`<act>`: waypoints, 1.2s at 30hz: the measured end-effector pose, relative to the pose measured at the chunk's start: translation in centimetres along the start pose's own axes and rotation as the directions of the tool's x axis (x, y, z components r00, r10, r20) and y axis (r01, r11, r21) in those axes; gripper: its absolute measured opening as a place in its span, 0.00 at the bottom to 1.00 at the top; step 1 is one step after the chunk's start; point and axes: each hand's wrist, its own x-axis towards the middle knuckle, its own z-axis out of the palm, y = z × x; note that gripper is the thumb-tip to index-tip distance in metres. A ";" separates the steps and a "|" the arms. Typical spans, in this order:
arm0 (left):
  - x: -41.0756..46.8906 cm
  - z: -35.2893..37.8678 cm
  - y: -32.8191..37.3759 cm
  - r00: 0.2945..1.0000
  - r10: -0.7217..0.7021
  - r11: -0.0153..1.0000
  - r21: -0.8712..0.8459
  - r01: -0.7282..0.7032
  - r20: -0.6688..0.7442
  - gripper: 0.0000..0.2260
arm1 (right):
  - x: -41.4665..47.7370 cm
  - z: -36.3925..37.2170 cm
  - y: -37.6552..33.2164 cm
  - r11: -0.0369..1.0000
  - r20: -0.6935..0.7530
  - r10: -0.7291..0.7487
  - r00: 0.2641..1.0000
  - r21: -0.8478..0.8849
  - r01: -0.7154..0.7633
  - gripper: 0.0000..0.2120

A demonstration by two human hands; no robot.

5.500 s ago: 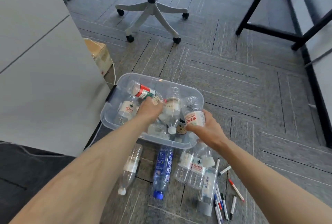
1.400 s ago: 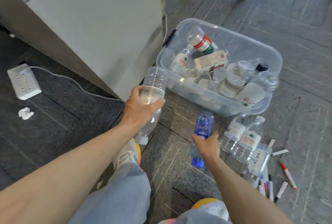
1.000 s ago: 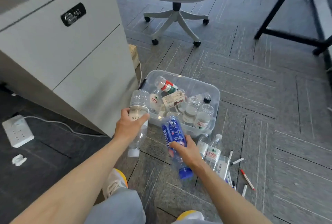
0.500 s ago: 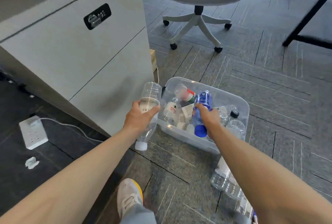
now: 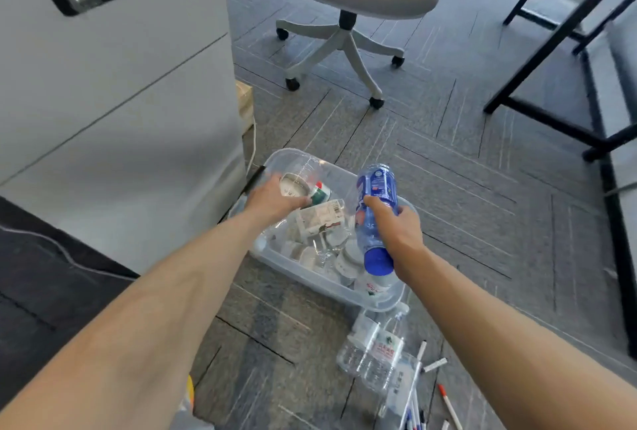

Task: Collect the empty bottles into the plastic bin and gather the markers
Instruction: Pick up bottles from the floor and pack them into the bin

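Note:
A clear plastic bin (image 5: 312, 280) sits on the carpet beside a cabinet, holding several empty bottles. Over its left end, my left hand (image 5: 272, 200) grips a clear bottle (image 5: 299, 174) that points away from me. My right hand (image 5: 396, 231) holds a blue-labelled bottle (image 5: 375, 202) above the bin's right half, blue cap toward me. Three clear bottles (image 5: 374, 350) lie on the floor in front of the bin. Several markers (image 5: 418, 381) are scattered just right of them, near the frame's bottom edge.
A grey cabinet (image 5: 113, 102) with a combination lock stands left of the bin. A swivel chair (image 5: 348, 16) is behind it and black table legs (image 5: 537, 50) at the far right. A cardboard box (image 5: 245, 102) and a white cable lie behind the cabinet corner.
Both hands have carried their bottles from the floor up over the bin. The left hand's clear bottle has swung from beside the bin's left wall to above its contents.

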 end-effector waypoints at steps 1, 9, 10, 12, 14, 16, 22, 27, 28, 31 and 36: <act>0.6 0.9 0.4 0.999 0.018 0.999 0.027 -0.019 0.034 0.41 | 0.2 -0.6 -0.1 1.000 -0.001 -0.011 1.000 -0.020 0.011 0.31; -1.5 -0.4 -0.2 0.999 -0.014 0.991 0.130 0.018 -0.034 0.31 | 0.6 -1.9 0.1 0.998 -0.049 -0.022 0.999 0.066 0.025 0.12; -2.3 -1.1 -0.6 1.000 -0.017 0.990 0.142 0.020 -0.019 0.29 | -0.1 -1.7 0.3 0.996 -0.057 0.000 0.998 0.088 0.006 0.13; -4.1 -2.6 -0.8 1.000 -0.023 0.988 0.150 0.025 -0.016 0.28 | -1.5 -1.3 1.0 0.988 -0.079 0.059 0.995 0.148 -0.047 0.19; -5.7 -3.7 -0.7 0.999 -0.030 0.990 0.140 0.034 -0.036 0.26 | -2.8 -0.6 2.0 0.979 -0.081 0.080 0.994 0.195 -0.063 0.23; -7.2 -4.7 -0.3 0.998 -0.026 0.990 0.139 0.033 -0.052 0.26 | -4.3 -0.1 2.5 0.974 -0.067 0.054 0.996 0.224 -0.038 0.21; -8.7 -5.7 0.2 0.998 0.002 0.992 0.128 0.007 -0.064 0.18 | -4.8 2.1 2.4 0.985 -0.013 0.029 1.000 0.170 -0.026 0.26; -8.0 -5.6 -0.4 1.000 0.003 0.995 0.097 -0.001 -0.014 0.21 | -2.1 4.5 1.7 0.992 -0.154 0.050 0.987 0.125 -0.031 0.31; -7.6 -5.6 -0.7 1.000 0.004 0.995 0.099 -0.003 -0.011 0.21 | -0.8 5.0 2.1 0.994 -0.197 0.035 0.980 0.107 -0.014 0.36; -6.2 -5.8 -1.7 1.000 -0.001 0.995 0.103 0.004 -0.021 0.20 | 0.8 6.3 2.5 0.992 -0.261 0.058 0.964 0.127 -0.026 0.42; -4.3 -6.4 -2.7 0.998 -0.043 0.994 0.099 0.049 -0.054 0.20 | 2.1 8.1 2.8 0.997 -0.289 0.072 0.955 -0.012 -0.079 0.41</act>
